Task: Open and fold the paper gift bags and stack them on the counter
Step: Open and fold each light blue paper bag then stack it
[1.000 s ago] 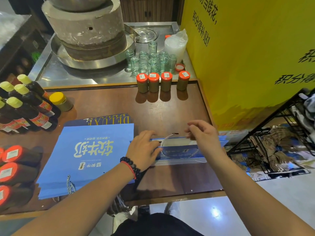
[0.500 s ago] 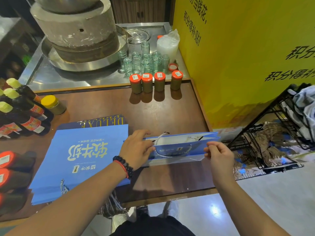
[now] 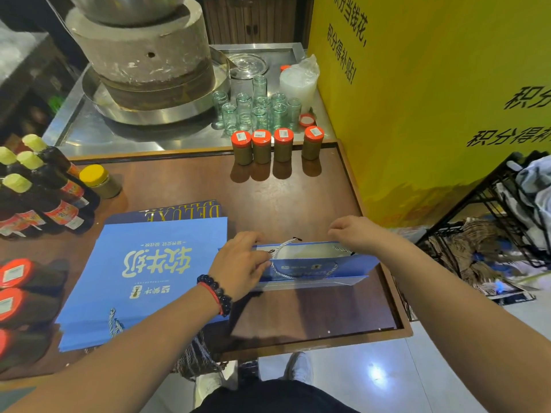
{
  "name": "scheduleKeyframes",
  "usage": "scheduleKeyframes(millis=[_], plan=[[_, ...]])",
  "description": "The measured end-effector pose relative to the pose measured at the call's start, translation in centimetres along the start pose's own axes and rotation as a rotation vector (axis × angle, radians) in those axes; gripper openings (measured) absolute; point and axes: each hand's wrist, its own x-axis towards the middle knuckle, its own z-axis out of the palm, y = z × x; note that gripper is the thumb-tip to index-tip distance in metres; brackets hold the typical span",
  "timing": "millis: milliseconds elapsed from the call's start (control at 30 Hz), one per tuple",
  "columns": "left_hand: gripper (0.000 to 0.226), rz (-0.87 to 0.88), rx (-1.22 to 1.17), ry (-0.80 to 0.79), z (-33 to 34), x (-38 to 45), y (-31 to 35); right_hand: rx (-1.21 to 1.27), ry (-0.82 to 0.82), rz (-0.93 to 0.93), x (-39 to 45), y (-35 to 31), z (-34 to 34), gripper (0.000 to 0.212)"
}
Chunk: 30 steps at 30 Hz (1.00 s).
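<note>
Both hands, left hand (image 3: 238, 263) and right hand (image 3: 357, 234), grip the open bag (image 3: 313, 268), seemingly unfolded; stack (image 3: 143, 275) lies left.

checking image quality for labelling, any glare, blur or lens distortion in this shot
Head view: wide-angle bending curves the dark wooden counter edges and the steel tray; a ceiling light glares off the pale glossy floor tile; the yellow printed wall panel looks blocky and soft; both hands stay sharp.

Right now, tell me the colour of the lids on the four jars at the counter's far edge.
Orange-red, with white labels on top of the lids; only the head view shows them.
</note>
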Motion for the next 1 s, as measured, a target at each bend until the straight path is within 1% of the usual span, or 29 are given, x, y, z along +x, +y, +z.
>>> scheduleKeyframes(millis=[33,100,167,200,233,267,300,400,433,467,500,567,600,633,667,700,733,767,800,833,867,933,967,1000], plan=[[0.002,-0.009,0.005,0.005,0.0,0.0,0.1,-0.018,-0.088,-0.010,0.4,-0.7,0.1,0.032],[0.005,-0.019,0.008,0.018,0.1,-0.1,0.3,0.010,-0.204,-0.034,1.1,-1.7,0.3,0.031],[0.008,-0.023,0.009,0.031,0.3,-0.2,0.5,0.091,-0.248,-0.038,1.7,-1.9,0.5,0.037],[0.010,-0.027,0.009,0.034,0.3,-0.3,0.5,0.152,-0.255,-0.045,1.9,-1.9,0.7,0.038],[0.011,-0.029,0.009,0.030,0.3,-0.3,0.5,0.231,-0.254,-0.053,2.1,-1.7,0.9,0.033],[0.011,-0.029,0.008,0.022,0.2,-0.4,0.5,0.356,-0.224,-0.065,2.1,-1.6,1.1,0.026],[0.011,-0.027,0.006,0.014,0.2,-0.5,0.4,0.537,-0.161,-0.064,2.0,-1.4,1.1,0.020],[0.020,-0.023,0.011,-0.002,0.2,-0.8,-0.1,1.292,0.140,0.027,2.0,-0.3,0.5,0.018],[0.024,-0.019,0.017,-0.009,0.2,-0.8,-0.2,1.481,0.237,0.063,2.0,0.2,0.1,0.019],[0.027,-0.015,0.019,-0.013,0.2,-0.7,-0.3,1.602,0.305,0.089,2.1,0.6,-0.1,0.021],[0.027,-0.012,0.016,-0.015,0.3,-0.6,-0.4,1.653,0.349,0.108,2.2,0.8,-0.1,0.023],[0.028,-0.017,0.011,-0.014,0.4,-0.3,-0.4,1.599,0.396,0.130,2.3,0.7,0.2,0.026],[0.029,-0.025,0.010,-0.007,0.5,-0.1,-0.4,1.500,0.414,0.130,2.4,0.5,0.3,0.025],[0.027,-0.035,0.010,-0.002,0.6,0.1,-0.4,1.316,0.452,0.130,2.5,0.3,0.4,0.022],[0.023,-0.044,0.012,-0.001,0.5,0.2,-0.3,1.072,0.516,0.120,2.3,0.1,0.4,0.018],[0.018,-0.051,0.016,-0.001,0.5,0.4,-0.3,0.818,0.607,0.078,1.8,-0.3,0.5,0.017],[0.014,-0.057,0.019,0.002,0.4,0.5,-0.2,0.626,0.708,-0.008,0.9,-1.0,0.7,0.018],[0.012,-0.063,0.021,0.008,0.3,0.6,-0.1,0.513,0.785,-0.131,-0.2,-1.9,1.3,0.018],[0.010,-0.069,0.021,0.013,0.2,0.7,0.0,0.444,0.800,-0.261,-1.5,-2.9,2.4,0.016],[0.009,-0.071,0.021,0.019,0.2,0.8,0.0,0.395,0.739,-0.356,-2.8,-4.1,3.9,0.017],[0.008,-0.071,0.021,0.025,0.3,0.8,0.0,0.329,0.610,-0.396,-3.9,-5.2,5.6,0.021],[0.006,-0.067,0.017,0.030,0.3,0.8,0.0,0.243,0.317,-0.331,-4.7,-6.6,9.2,0.028],[0.006,-0.063,0.013,0.027,0.3,0.8,0.0,0.258,0.242,-0.278,-4.4,-6.9,10.7,0.034],[0.005,-0.060,0.010,0.022,0.3,0.8,-0.1,0.308,0.212,-0.236,-3.9,-7.0,11.8,0.038]])
